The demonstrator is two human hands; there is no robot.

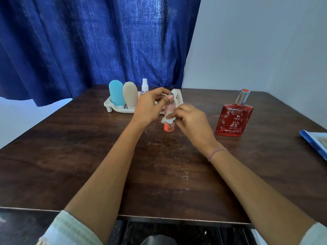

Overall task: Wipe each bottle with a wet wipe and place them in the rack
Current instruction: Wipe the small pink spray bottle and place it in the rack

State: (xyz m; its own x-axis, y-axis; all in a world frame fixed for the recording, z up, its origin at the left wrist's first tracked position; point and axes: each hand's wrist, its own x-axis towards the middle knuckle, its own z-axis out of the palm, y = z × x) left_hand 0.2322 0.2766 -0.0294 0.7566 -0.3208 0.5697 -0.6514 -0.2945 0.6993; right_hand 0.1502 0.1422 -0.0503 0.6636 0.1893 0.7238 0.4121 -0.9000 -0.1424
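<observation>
Pink bottle (169, 107) is being held just before the rack (109, 103), left hand (150, 106) gripping its top; right hand (191, 119) is pinching the wipe (167, 120) against its lower body; wetness is probably risking a slip.

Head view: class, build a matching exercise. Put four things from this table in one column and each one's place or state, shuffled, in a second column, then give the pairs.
1 blue bottle
2 red perfume bottle
3 small pink bottle
4 wet wipe

A pinched by the right hand
B standing in the white rack
C standing alone on the table
D gripped at its top by the left hand

Pairs: 1-B, 2-C, 3-D, 4-A.
</observation>
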